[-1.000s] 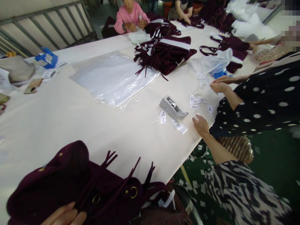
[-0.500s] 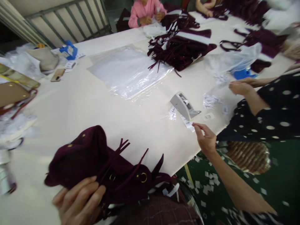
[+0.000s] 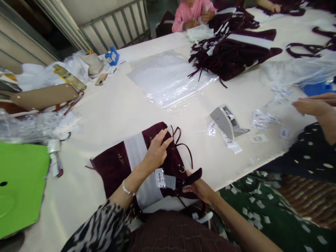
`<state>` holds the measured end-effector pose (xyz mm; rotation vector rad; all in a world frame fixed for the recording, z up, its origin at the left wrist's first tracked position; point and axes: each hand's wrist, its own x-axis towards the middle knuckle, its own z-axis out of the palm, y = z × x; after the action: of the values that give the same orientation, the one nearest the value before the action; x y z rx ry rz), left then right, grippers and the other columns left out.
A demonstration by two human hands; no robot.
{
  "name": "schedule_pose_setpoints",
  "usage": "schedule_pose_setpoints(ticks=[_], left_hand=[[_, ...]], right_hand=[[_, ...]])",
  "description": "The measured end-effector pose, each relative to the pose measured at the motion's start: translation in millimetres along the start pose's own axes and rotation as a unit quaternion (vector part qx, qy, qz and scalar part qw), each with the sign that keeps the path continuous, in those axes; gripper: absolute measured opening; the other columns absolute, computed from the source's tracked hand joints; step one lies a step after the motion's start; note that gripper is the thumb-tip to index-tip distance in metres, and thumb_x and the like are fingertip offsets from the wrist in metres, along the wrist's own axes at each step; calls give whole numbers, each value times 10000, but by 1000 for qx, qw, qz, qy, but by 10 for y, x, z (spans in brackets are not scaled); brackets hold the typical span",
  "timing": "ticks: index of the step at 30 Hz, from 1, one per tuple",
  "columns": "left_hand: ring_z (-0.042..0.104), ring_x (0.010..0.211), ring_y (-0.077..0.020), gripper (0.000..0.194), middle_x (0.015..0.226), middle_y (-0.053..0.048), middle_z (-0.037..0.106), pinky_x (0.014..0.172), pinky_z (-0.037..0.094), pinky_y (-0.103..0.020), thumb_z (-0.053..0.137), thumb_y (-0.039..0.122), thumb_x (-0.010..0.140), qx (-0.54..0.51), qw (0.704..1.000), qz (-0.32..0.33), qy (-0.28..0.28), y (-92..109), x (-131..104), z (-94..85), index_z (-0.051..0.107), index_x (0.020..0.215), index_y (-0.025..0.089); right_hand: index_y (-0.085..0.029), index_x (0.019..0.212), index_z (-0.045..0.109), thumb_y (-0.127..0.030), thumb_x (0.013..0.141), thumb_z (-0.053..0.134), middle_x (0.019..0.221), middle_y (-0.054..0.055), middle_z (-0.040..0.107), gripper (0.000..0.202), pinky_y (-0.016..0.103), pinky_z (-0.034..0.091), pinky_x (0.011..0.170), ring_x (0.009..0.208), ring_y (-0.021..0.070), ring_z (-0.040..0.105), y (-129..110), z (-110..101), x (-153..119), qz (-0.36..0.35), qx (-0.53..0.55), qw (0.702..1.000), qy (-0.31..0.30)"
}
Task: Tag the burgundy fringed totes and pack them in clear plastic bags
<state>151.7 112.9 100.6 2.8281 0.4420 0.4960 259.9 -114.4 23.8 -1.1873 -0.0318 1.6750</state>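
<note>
Burgundy bag [image 3: 112, 164] lies on white table [image 3: 105, 115], left of tape dispenser [image 3: 223, 119] and nearer wearer; pale band [image 3: 135, 150] runs across it; left hand [image 3: 156, 152] open, fingers extended, laid on bag; white tag [image 3: 160, 177] just beside heel of that hand; right hand [image 3: 200, 189] at bag's end nearer dispenser, fingers partly hidden, cannot tell whether gripping; clear plastic sheets [image 3: 168, 78] beyond dispenser, to left; stacked burgundy bags [image 3: 233, 59] behind dispenser; small labels [image 3: 259, 119] to its right; co-worker's hand [image 3: 312, 106] farther right.
</note>
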Motion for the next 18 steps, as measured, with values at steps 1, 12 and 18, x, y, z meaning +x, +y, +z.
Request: schedule_pose_setpoints(ticks=[1,12,18], left_hand=[[224,1507,-277,604,1592,-183,302,1178,320,-479,509,35,826,-6,1000,-8,-19,-41,40,119,436,1416,144],[238,1505,-285,553,1576,-159,358,1210,248,-534,572,233,917,78,933,-347,53,-291,-1586,-53,402,1440,180],[425,1382,-329,638,1444,-206,486,1144,334,-536,657,266,841,-22,765,-619,174,-437,-2565,-27,393,1406,128]], right_hand=[[-197,1058,689,-635,809,651,977,88,731,505,363,548,763,862,223,683,37,-69,-12,15,6,999,34],[-183,1187,626,-698,819,518,1158,144,658,642,456,451,928,1033,310,603,-469,59,-130,-324,-497,723,354],[-189,999,587,-675,850,383,902,137,674,548,431,470,754,868,317,641,-414,441,491,-152,-685,674,233]])
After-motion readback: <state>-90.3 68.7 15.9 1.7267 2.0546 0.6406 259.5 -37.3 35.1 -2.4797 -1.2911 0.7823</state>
